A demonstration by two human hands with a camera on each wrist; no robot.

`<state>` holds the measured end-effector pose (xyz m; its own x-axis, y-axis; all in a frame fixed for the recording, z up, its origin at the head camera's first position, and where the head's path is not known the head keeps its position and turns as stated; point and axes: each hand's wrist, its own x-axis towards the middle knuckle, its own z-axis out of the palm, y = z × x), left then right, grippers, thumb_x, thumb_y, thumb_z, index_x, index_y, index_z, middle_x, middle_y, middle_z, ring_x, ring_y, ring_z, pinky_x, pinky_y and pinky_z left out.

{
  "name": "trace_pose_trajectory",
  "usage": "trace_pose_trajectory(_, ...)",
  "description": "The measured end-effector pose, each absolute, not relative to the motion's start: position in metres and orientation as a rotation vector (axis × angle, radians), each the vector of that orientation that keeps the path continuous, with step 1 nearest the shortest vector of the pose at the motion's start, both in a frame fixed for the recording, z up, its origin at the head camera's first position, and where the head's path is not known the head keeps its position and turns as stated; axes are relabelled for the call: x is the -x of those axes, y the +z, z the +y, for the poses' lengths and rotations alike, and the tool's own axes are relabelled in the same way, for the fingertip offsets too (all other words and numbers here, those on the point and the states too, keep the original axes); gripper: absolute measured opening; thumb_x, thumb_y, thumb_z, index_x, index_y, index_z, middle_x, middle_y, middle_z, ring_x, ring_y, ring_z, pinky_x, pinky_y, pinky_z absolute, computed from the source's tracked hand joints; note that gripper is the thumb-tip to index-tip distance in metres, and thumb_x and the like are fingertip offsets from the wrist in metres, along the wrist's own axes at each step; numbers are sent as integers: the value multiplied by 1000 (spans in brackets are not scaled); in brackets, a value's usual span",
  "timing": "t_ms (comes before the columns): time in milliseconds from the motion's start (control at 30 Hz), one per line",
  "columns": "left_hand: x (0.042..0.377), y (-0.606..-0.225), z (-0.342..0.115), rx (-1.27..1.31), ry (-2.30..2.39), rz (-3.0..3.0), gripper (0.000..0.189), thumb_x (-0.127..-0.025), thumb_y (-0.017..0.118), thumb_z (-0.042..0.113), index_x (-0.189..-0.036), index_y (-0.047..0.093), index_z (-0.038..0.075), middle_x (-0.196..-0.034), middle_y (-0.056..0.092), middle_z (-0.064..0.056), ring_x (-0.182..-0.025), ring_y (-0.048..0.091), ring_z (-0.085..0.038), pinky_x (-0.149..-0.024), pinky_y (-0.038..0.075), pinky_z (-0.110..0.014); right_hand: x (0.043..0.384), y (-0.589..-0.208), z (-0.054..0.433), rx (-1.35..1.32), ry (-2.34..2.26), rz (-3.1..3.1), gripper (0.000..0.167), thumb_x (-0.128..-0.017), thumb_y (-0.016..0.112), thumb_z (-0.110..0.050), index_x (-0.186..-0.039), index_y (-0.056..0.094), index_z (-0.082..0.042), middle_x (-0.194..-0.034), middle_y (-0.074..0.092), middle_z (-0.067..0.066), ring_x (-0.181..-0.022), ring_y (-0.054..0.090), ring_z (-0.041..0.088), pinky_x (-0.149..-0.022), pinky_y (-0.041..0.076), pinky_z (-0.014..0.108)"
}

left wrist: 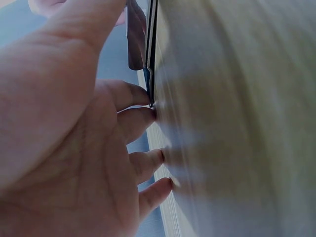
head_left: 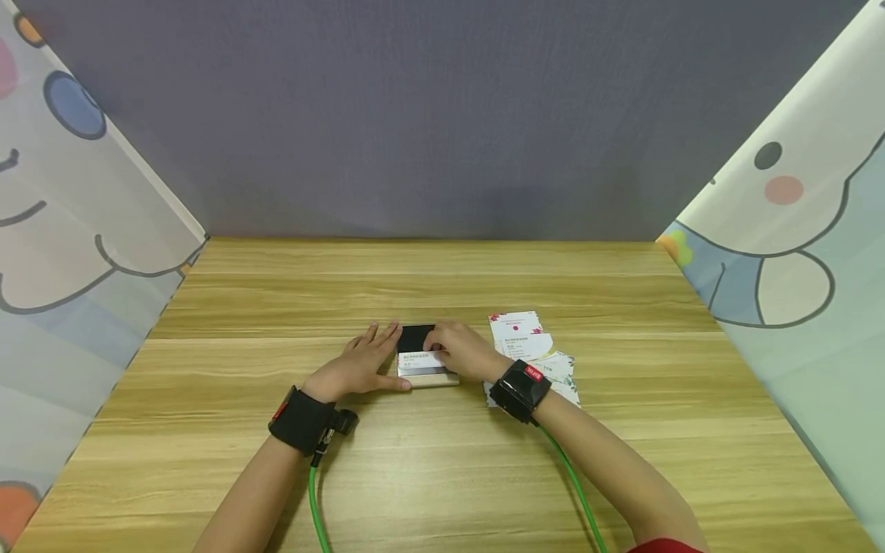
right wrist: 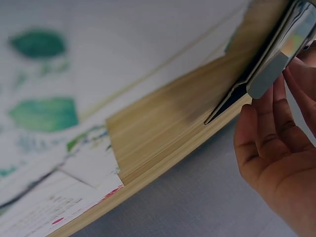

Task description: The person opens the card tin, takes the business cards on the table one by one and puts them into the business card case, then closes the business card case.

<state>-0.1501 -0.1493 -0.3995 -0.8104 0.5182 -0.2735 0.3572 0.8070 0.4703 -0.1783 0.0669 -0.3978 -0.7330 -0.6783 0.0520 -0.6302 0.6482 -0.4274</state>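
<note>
A metal card case (head_left: 434, 381) lies opened flat on the table, black inside its far half. A white printed business card (head_left: 413, 359) lies over its near half. My left hand (head_left: 356, 370) rests at the case's left side with fingers spread and straight, fingertips on the tabletop, and the thumb at the case's near left corner. At the case's right side, my right hand (head_left: 465, 352) pinches the card's right end with curled fingers. In the right wrist view, the fingers (right wrist: 271, 128) reach up beside the case's rounded metal edge (right wrist: 268, 76).
Several loose printed cards (head_left: 515, 326) lie overlapping to the right, partly under my right wrist. A grey panel (head_left: 429, 123) stands behind the wooden table (head_left: 415, 476). Green cables (head_left: 314, 499) trail from both wrist bands.
</note>
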Motion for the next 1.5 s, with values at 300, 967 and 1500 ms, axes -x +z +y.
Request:
trace_pose_trajectory(300,149,-397,-148,-644,570,2597,98,-80,59,55,-148,7,7,-155,2,-11,-140,-3,-38,-111,6,-58,178,-398,68,1107,-659,2735,17,-84,61,-1,-98,70,-6,-93,63,4,-88,59,15,-76,50,26)
trace_pose_trajectory(967,150,-400,-148,-657,555,2605,97,-81,58,55,-148,6,7,-155,1,-11,-140,-3,-38,-111,6,-58,186,-388,124,850,-751,2784,23,-86,58,0,-109,64,-2,-99,66,9,-87,60,18,-76,51,31)
trace_pose_trajectory(1500,150,-401,-148,-659,575,2597,97,-82,58,54,-148,5,7,-155,1,-11,-140,-4,-38,-111,5,-57,185,-389,192,690,-643,2834,33,-79,67,-1,-110,60,5,-105,60,18,-97,56,32,-83,48,43)
